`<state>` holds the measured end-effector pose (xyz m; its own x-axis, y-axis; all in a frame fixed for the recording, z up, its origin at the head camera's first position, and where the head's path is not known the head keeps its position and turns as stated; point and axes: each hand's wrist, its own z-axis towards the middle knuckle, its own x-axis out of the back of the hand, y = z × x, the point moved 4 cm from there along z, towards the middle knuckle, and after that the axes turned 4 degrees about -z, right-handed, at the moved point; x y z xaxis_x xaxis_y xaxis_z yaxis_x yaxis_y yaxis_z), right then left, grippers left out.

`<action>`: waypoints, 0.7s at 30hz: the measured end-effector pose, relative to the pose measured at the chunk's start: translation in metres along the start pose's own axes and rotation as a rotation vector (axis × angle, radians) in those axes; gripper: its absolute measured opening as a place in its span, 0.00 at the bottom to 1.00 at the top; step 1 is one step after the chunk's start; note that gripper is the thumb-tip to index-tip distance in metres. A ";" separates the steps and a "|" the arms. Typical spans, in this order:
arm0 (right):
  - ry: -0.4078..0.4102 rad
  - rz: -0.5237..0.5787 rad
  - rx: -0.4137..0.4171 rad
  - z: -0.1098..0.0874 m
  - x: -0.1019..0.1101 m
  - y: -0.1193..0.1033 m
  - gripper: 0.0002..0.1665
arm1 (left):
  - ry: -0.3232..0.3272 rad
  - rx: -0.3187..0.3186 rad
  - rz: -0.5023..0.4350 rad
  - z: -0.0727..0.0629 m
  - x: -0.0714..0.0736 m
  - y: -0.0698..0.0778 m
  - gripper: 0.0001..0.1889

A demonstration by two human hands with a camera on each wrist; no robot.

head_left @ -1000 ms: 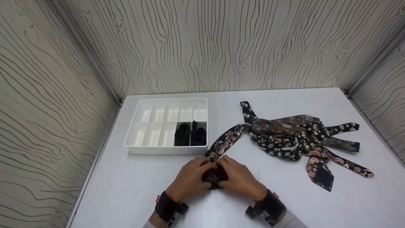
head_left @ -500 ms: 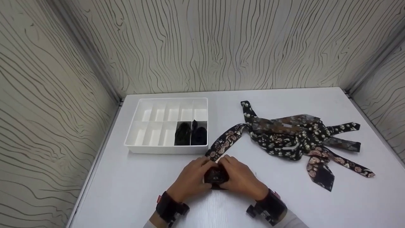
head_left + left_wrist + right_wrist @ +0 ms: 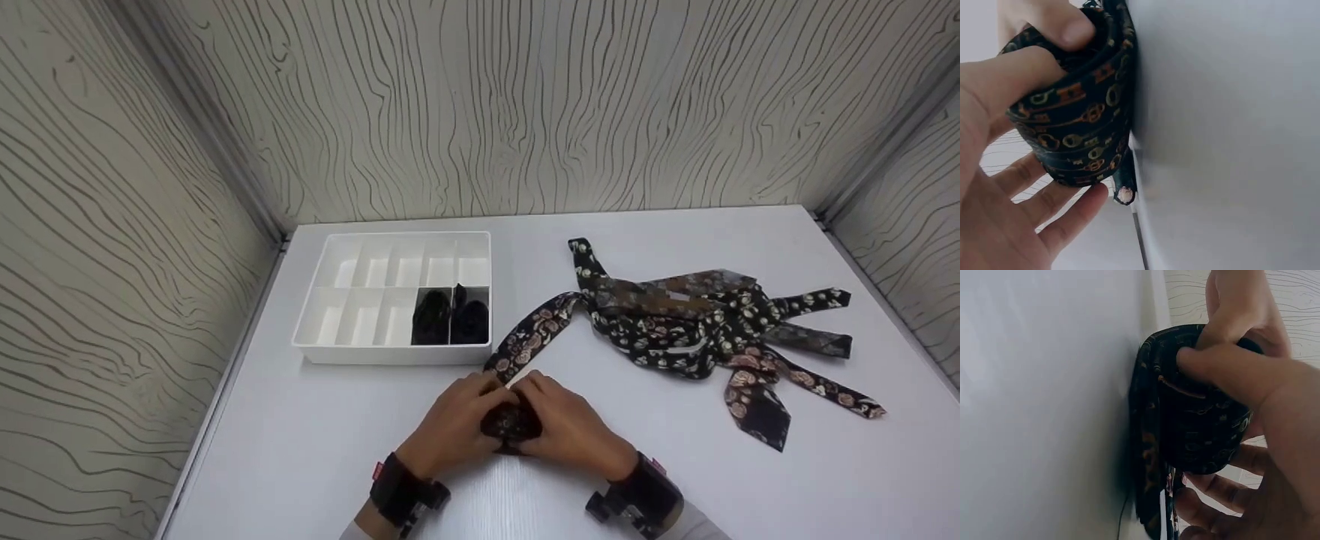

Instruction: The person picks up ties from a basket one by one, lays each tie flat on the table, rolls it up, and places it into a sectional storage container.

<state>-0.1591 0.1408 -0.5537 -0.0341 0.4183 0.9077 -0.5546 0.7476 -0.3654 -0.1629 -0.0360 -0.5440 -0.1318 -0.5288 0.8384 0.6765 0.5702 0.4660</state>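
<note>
Left hand [image 3: 456,421] and right hand [image 3: 571,427] together grip a key-print necktie [image 3: 511,423], coiled on the table [image 3: 315,450] before the near right corner of the compartment tray [image 3: 394,356] — rolling seems the step in hand; the next move probably calls for keeping the coil snug.

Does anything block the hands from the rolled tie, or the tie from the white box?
Nothing blocks the left hand or right hand: both hold the rolled tie. Toward the white box, only a flowered tie lies by its near right corner.
</note>
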 end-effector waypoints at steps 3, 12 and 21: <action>0.001 -0.006 -0.001 -0.001 -0.001 -0.001 0.37 | -0.003 -0.013 -0.003 0.002 0.001 0.002 0.31; -0.025 0.054 -0.053 -0.002 0.000 -0.001 0.36 | -0.006 0.023 -0.029 0.001 -0.001 0.002 0.30; 0.005 0.080 -0.029 -0.004 0.001 -0.003 0.36 | 0.037 -0.031 0.030 0.000 -0.001 0.004 0.28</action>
<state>-0.1544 0.1407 -0.5528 -0.0734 0.4800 0.8742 -0.5263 0.7259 -0.4427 -0.1601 -0.0330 -0.5424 -0.0847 -0.5354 0.8403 0.7020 0.5664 0.4317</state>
